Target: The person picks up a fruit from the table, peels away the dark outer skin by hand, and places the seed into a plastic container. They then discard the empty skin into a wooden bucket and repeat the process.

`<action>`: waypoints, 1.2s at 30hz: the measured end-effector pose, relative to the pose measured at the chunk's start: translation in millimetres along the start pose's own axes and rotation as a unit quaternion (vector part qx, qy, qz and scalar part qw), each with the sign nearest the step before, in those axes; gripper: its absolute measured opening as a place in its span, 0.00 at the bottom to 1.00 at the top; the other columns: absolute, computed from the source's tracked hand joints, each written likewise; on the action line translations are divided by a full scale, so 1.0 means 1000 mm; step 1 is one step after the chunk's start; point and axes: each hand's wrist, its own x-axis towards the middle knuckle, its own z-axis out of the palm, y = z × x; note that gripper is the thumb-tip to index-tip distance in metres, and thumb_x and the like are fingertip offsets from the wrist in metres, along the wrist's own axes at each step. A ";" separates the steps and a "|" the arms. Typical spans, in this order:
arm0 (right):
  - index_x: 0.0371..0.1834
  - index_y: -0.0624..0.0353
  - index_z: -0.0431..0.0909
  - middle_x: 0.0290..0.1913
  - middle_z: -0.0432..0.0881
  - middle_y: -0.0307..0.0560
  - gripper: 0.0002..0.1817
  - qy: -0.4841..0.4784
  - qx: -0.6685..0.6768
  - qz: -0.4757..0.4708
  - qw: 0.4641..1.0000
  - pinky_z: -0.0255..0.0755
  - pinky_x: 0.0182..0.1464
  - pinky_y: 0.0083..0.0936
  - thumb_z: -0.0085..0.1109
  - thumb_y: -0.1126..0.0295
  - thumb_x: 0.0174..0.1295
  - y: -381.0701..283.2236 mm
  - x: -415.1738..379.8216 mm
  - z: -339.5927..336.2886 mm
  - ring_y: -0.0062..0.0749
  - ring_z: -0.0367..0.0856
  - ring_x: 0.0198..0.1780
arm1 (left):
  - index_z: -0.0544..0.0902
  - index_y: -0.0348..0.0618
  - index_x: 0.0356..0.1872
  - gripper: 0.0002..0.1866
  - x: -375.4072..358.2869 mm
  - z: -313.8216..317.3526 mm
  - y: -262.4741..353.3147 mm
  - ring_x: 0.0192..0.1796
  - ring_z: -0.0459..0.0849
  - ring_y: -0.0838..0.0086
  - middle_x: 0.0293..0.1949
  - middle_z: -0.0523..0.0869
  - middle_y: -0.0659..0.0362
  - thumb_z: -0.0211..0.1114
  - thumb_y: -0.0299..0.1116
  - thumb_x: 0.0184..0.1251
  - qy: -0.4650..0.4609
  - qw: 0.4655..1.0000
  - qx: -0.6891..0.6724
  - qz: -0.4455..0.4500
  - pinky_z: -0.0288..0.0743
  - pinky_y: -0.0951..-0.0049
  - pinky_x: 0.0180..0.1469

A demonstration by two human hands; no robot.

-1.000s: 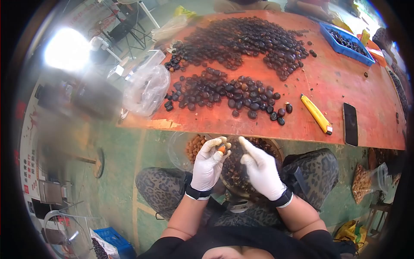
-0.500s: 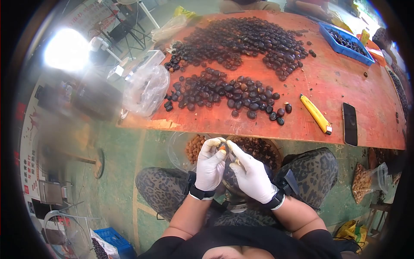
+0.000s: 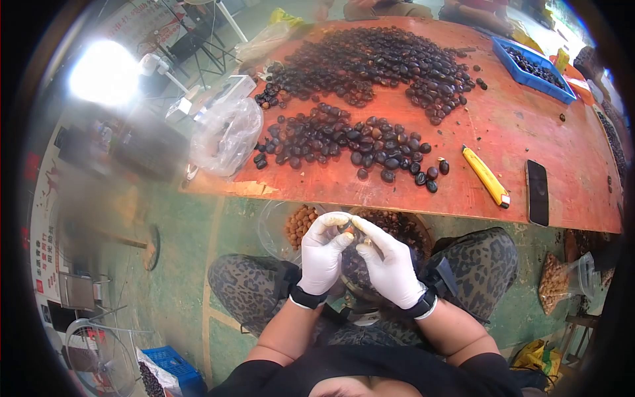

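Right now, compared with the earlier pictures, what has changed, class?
The right hand, apart from the left hand at first, has moved left to meet it at the dark nut. The left hand still holds the nut. The yellow cutter and phone stayed put.

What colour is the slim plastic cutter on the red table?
The cutter is yellow; head view shows it best.

White gloves (image 3: pixel 320 266), fingertips (image 3: pixel 348 235) stained yellowish; black wristbands (image 3: pixel 306 298); black short-sleeved top (image 3: pixel 377 364); leopard-print trousers (image 3: pixel 481 271).
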 end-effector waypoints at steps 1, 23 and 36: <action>0.61 0.61 0.73 0.44 0.82 0.54 0.22 0.003 0.009 -0.009 1.000 0.76 0.46 0.25 0.57 0.80 0.62 0.003 -0.001 -0.001 0.40 0.84 0.42 | 0.78 0.38 0.47 0.15 0.000 0.002 0.003 0.49 0.80 0.70 0.48 0.81 0.57 0.67 0.19 0.59 0.008 1.000 -0.001 -0.015 0.74 0.70 0.54; 0.60 0.51 0.75 0.34 0.77 0.51 0.22 -0.071 -0.107 -0.078 0.989 0.75 0.34 0.33 0.59 0.76 0.60 -0.006 -0.001 -0.009 0.48 0.80 0.33 | 0.77 0.32 0.58 0.19 0.016 0.000 0.075 0.51 0.80 0.78 0.50 0.84 0.56 0.59 0.18 0.64 -0.154 0.938 0.223 -0.214 0.74 0.77 0.55; 0.70 0.55 0.63 0.32 0.75 0.39 0.22 -0.056 0.408 0.321 0.853 0.58 0.20 0.11 0.41 0.68 0.74 -0.007 0.010 -0.027 0.14 0.64 0.20 | 0.81 0.34 0.52 0.18 0.018 -0.013 0.063 0.51 0.81 0.73 0.49 0.83 0.60 0.63 0.18 0.59 -0.166 0.927 0.256 -0.216 0.75 0.71 0.56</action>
